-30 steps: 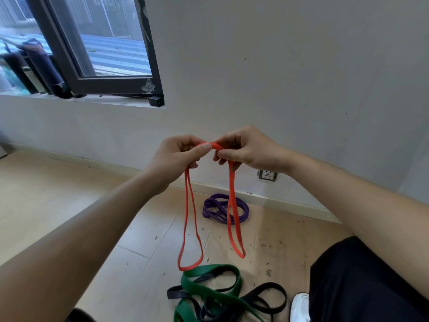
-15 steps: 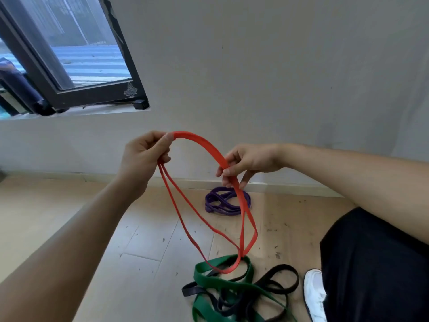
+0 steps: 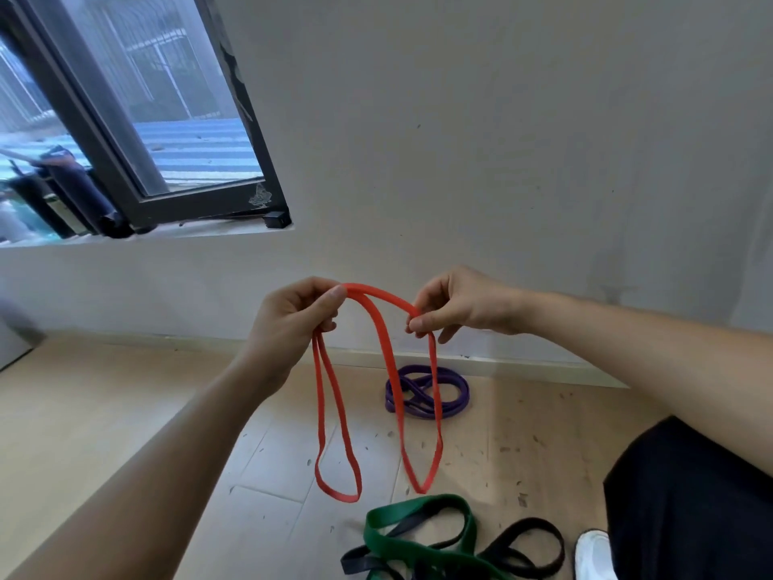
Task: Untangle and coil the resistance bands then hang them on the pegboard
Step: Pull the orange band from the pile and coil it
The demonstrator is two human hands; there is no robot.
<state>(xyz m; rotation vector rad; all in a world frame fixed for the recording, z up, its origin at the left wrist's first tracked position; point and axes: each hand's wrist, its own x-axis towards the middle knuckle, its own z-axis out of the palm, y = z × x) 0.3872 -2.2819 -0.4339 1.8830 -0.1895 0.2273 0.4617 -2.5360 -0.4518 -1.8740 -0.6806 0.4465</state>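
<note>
The left hand (image 3: 299, 324) pinches the top of the red band (image 3: 391, 370) between thumb and forefinger, and the right hand (image 3: 458, 305), a short way to its right, pinches the same band with curled fingers; a short arch of band bridges the two. Half a second ago the hands were wider apart and the band hung as one large slack loop crossing itself; now the right hand has come back toward the left and the band falls in two narrow loops of like length, one under each hand, both clear of the floor. That reads as another turn being gathered, so the red band looks free of tangles and partly coiled, with the loops not yet brought into one hand. The purple band (image 3: 426, 393) lies already coiled on the floor by the far wall. The green band (image 3: 418, 533) and black band (image 3: 527, 550) lie twined together on the near floor, beside a white shoe (image 3: 594, 554). No pegboard is in view.
</note>
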